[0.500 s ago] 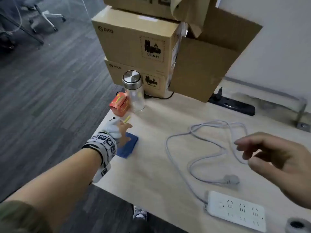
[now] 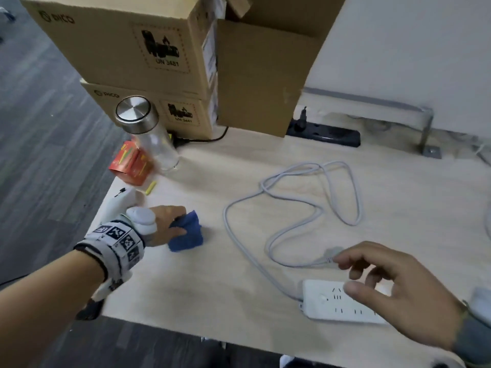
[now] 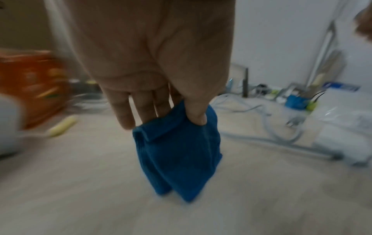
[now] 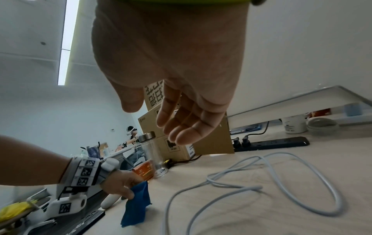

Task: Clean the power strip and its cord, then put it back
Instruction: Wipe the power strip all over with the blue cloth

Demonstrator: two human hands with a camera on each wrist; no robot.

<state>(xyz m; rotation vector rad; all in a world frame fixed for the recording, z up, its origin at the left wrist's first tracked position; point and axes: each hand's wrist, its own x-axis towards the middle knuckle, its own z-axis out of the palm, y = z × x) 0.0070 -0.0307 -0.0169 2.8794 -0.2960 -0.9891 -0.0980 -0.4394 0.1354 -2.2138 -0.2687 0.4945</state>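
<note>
A white power strip lies near the desk's front edge, its grey cord looping across the desk to a plug. My right hand hovers just above the strip, fingers relaxed and spread, holding nothing; the right wrist view shows this hand above the cord. My left hand pinches a blue cloth and lifts it off the desk at the left. In the left wrist view the cloth hangs from thumb and fingers of that hand.
Stacked cardboard boxes stand at the back left. A glass bottle with a steel lid, an orange carton and a yellow stick sit in front of them. A black power strip lies by the wall.
My left hand has picked the blue cloth up from lying flat and drawn it toward the right. My right hand has dropped lower, from above the cord to over the power strip.
</note>
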